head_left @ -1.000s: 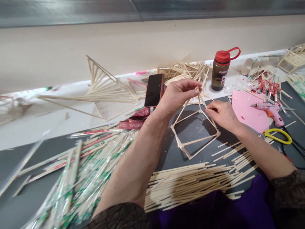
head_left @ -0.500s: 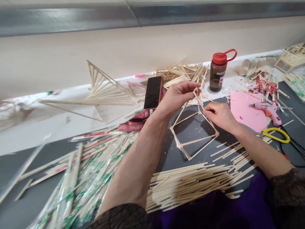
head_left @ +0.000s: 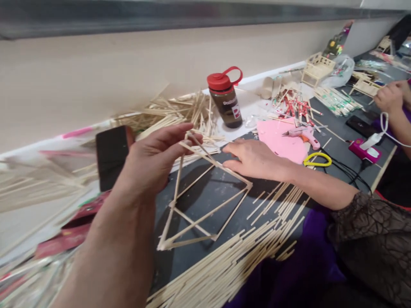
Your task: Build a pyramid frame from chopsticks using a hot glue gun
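Observation:
My left hand (head_left: 149, 158) pinches the upper joint of an open frame of thin wooden sticks (head_left: 207, 217), holding it tilted above the dark tabletop (head_left: 205, 188). The frame has a four-cornered base, with sticks meeting at the top between thumb and fingers. Beside the frame's far right edge, my right hand (head_left: 253, 159) is open, thumb and fingers apart, with nothing visible in it. Loose sticks (head_left: 231, 265) lie in a spread bundle nearer to me. A pink glue gun (head_left: 305, 136) rests on a pink sheet (head_left: 272, 132) beyond my right forearm.
A red-lidded bottle (head_left: 227, 105) stands by the wall, near a pile of sticks (head_left: 180, 109). A phone (head_left: 112, 158) is left of my hand. Yellow handles (head_left: 317, 159), cables and a purple power block (head_left: 365, 149) lie right. Another person's hand (head_left: 390, 98) is at far right.
The view has swung right and moved closer. My right hand has let go of the frame's stick and opened. My left hand still holds the frame, now tilted differently.

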Available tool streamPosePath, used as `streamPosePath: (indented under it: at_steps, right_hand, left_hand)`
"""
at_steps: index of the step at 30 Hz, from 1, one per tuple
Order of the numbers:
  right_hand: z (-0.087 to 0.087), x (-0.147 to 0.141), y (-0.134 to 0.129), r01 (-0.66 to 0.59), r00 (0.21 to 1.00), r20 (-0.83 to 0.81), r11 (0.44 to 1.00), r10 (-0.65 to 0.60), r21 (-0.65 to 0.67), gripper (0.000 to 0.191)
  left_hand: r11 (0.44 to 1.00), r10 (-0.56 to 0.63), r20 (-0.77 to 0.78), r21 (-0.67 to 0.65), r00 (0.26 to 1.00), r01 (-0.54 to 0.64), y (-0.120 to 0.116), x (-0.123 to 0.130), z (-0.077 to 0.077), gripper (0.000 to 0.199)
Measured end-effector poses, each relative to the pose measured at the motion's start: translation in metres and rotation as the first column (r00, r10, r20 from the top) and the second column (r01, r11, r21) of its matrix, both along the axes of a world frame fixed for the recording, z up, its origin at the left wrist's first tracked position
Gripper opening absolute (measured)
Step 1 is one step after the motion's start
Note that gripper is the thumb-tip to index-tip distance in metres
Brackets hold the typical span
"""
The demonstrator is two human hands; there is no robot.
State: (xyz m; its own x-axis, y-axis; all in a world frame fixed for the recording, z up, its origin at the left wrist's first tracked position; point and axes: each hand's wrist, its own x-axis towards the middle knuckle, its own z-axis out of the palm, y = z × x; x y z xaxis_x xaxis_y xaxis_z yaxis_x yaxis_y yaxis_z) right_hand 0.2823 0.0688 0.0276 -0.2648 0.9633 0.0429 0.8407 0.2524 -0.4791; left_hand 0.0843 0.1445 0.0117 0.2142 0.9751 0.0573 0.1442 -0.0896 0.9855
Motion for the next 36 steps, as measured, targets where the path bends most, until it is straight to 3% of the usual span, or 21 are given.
streamPosePath:
  at_steps: [3, 6, 7, 10, 11, 13, 17, 22, 24, 28, 31, 36]
  right_hand:
    - [0.007, 0.043, -0.012, 0.055, 0.998, -0.002, 0.996, -0.055, 0.073, 0.018]
    - [-0.002, 0.111, -0.023, 0.239, 0.971, -0.031, 0.965, -0.237, 0.108, 0.016]
    - [-0.009, 0.135, -0.025, 0.336, 0.942, -0.016, 0.936, -0.337, 0.100, 0.015]
    - [-0.034, 0.195, -0.032, 0.645, 0.755, 0.139, 0.764, -0.641, 0.021, 0.023]
    - [-0.042, 0.207, -0.033, 0.685, 0.720, 0.162, 0.728, -0.675, -0.009, 0.023]
    - [-0.054, 0.222, -0.035, 0.699, 0.715, 0.117, 0.710, -0.690, -0.087, 0.025]
    - [-0.062, 0.224, -0.034, 0.673, 0.726, -0.014, 0.715, -0.687, -0.189, 0.023]
    - [-0.054, 0.217, -0.038, 0.712, 0.601, -0.298, 0.666, -0.742, -0.221, 0.011]
    - [-0.048, 0.212, -0.043, 0.645, 0.534, -0.468, 0.698, -0.704, -0.312, 0.015]
    - [-0.033, 0.197, -0.048, 0.429, 0.303, -0.772, 0.804, -0.558, -0.413, 0.024]
    - [-0.022, 0.181, -0.046, 0.323, 0.241, -0.845, 0.860, -0.478, -0.395, 0.026]
    - [-0.012, 0.155, -0.043, 0.252, 0.187, -0.895, 0.900, -0.406, -0.356, 0.029]
  left_hand:
    - [1.000, 0.006, -0.020, -0.005, 1.000, -0.006, -0.002, 0.001, 0.001, 0.038]
    - [0.999, 0.025, -0.038, -0.018, 0.999, -0.026, -0.005, 0.002, 0.001, 0.037]
    - [0.999, 0.026, -0.039, -0.024, 0.999, -0.027, -0.005, 0.002, 0.002, 0.037]
    - [0.999, 0.018, -0.028, -0.031, 0.999, -0.019, -0.008, 0.004, 0.004, 0.036]
    - [0.999, 0.018, -0.024, -0.031, 1.000, -0.019, -0.008, 0.005, 0.005, 0.035]
    - [0.999, 0.016, -0.018, -0.035, 1.000, -0.017, -0.009, 0.006, 0.006, 0.034]
    - [0.998, 0.021, -0.035, -0.053, 0.999, -0.023, -0.008, 0.006, 0.005, 0.034]
    - [0.998, 0.031, -0.060, -0.060, 0.998, -0.035, -0.010, 0.005, 0.006, 0.029]
    - [0.997, 0.033, -0.061, -0.069, 0.998, -0.037, -0.010, 0.005, 0.006, 0.026]
    - [0.997, 0.041, -0.066, -0.064, 0.997, -0.045, -0.010, 0.004, 0.006, 0.030]
    - [0.997, 0.037, -0.071, -0.059, 0.997, -0.041, -0.009, 0.004, 0.005, 0.031]
    - [0.998, 0.014, -0.043, -0.066, 0.999, -0.016, -0.008, 0.003, 0.005, 0.032]
